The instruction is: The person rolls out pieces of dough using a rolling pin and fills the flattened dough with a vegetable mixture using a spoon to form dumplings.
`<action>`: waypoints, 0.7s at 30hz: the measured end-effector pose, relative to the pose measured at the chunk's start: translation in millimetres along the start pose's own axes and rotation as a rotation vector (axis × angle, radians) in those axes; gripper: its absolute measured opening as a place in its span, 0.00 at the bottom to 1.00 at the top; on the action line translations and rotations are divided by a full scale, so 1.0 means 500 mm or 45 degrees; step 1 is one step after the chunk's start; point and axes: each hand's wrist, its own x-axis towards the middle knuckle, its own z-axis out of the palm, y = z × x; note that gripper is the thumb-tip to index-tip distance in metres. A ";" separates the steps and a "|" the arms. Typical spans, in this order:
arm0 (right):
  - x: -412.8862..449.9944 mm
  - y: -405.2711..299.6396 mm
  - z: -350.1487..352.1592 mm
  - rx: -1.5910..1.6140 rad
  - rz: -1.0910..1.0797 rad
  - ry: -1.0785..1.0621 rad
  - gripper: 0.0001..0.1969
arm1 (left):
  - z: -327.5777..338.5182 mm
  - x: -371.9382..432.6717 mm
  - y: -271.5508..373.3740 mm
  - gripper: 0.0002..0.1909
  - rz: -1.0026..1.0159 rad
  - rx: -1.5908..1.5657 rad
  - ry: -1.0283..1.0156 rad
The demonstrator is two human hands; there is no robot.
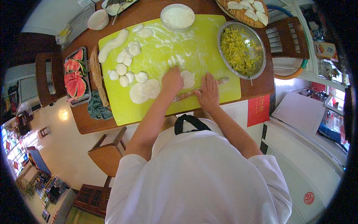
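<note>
On a floured lime-green mat (173, 61), my left hand (172, 79) is at the left edge of a small flattened dough round (187, 79); its curled fingers hide whether they pinch it. My right hand (209, 91) lies palm down, fingers extended, over a floured wooden rolling pin (186, 96). The pin is just below the round. To the left, two larger flat wrappers (150, 88) overlap. Several dough pieces (121, 69) and a thick dough roll (113, 46) rest farther left. A metal bowl of chopped yellow-green filling (237, 51) stands at right, and a bowl of flour (177, 17) at the mat's far edge.
A tray of watermelon pieces (75, 77), a straw brush (97, 75) and a dark green cloth (98, 105) line the left side. At the far right is a woven tray with shaped dough pieces (249, 9). An empty white bowl (98, 20) stands at far left.
</note>
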 end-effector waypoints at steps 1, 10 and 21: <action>0.010 0.001 -0.001 -0.005 0.008 0.001 0.32 | -0.015 -0.016 0.018 0.16 -0.144 -0.010 0.044; 0.156 -0.017 0.029 -0.010 0.099 0.097 0.32 | -0.036 0.063 0.008 0.15 0.101 0.151 -0.268; 0.156 -0.008 0.034 -0.011 0.052 0.160 0.32 | -0.036 0.034 0.005 0.11 -0.007 0.107 -0.200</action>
